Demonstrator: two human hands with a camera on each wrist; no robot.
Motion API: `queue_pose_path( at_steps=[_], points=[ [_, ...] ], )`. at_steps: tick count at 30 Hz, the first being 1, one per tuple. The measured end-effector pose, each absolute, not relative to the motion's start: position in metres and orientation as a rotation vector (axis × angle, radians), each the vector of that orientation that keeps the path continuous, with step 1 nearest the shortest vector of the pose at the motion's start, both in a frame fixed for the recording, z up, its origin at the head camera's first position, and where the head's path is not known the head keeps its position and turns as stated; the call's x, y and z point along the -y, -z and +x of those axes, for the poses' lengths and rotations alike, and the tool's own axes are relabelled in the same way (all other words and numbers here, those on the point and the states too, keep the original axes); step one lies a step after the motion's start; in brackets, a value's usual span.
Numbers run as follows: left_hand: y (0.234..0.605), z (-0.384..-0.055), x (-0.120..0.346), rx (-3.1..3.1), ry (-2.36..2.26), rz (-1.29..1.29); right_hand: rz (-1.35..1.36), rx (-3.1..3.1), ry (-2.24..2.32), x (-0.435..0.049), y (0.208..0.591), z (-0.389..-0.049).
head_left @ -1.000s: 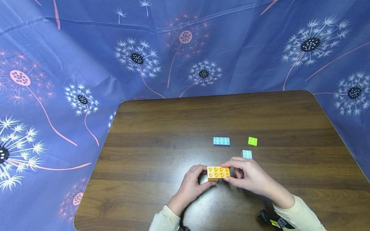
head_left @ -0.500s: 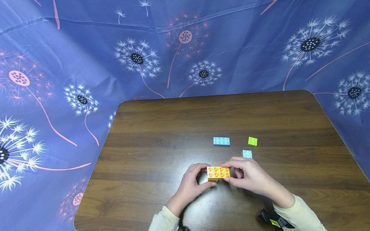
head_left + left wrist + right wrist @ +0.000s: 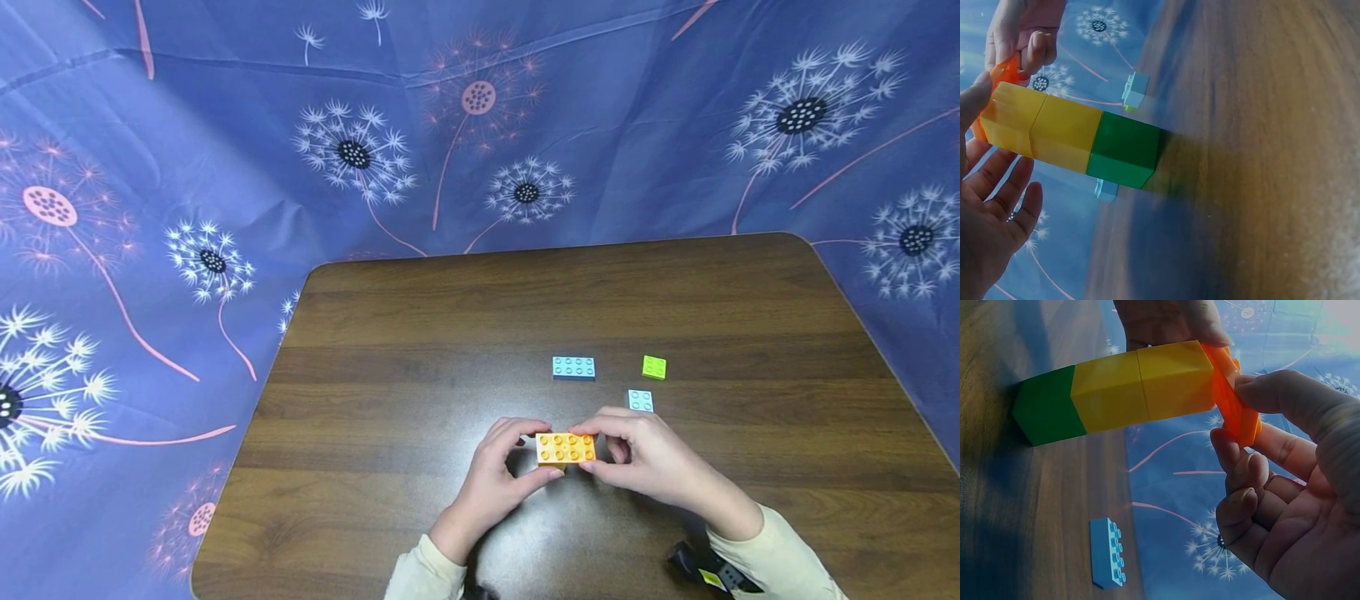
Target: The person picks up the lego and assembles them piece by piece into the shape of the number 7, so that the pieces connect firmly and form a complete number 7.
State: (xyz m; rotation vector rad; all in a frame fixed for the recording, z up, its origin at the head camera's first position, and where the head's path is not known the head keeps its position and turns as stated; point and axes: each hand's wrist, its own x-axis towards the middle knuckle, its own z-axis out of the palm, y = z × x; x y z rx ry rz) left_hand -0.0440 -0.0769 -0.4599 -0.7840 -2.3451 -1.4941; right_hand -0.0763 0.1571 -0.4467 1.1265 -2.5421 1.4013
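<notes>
A block tower rises from the table, with a green block at its foot and two yellow blocks above. Across its top lies an orange building brick with two rows of studs, overhanging to the right. My right hand pinches the overhanging end of this brick between thumb and index finger. From the left, my left hand holds the tower's upper end, thumb on the near side and index finger on the far side. Its other fingers spread loosely beside the yellow blocks in the left wrist view.
Beyond the hands, a blue brick, a lime green brick and a pale blue brick lie on the brown wooden table. A blue dandelion-patterned cloth hangs behind and to both sides.
The left index finger has slid slightly rightward along the far side of the orange brick. My right hand and the orange brick keep their places.
</notes>
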Motion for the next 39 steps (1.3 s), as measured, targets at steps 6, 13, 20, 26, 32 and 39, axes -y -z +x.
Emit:
queue_pose_path(
  at_steps=[6, 13, 20, 26, 32, 39],
  points=[
    [0.452, -0.042, 0.076, 2.316, 1.496, -0.807, 1.131, 2.538, -1.415, -0.157, 0.447, -0.075],
    [0.455, -0.042, 0.076, 2.305, 1.512, -0.816, 1.117, 2.548, -1.409, -0.157, 0.447, -0.074],
    [0.457, -0.043, 0.076, 2.302, 1.543, -0.806, 1.113, 2.538, -1.417, -0.156, 0.447, -0.073],
    [0.457, -0.045, 0.077, 2.315, 1.608, -0.788, 1.090, 2.558, -1.440, -0.156, 0.447, -0.073],
    [0.458, -0.048, 0.078, 2.330, 1.705, -0.787, 1.101, 2.532, -1.436, -0.155, 0.448, -0.073],
    [0.485, -0.054, 0.080, 2.337, 1.860, -0.770, 1.087, 2.539, -1.436, -0.156, 0.448, -0.073]
  ],
)
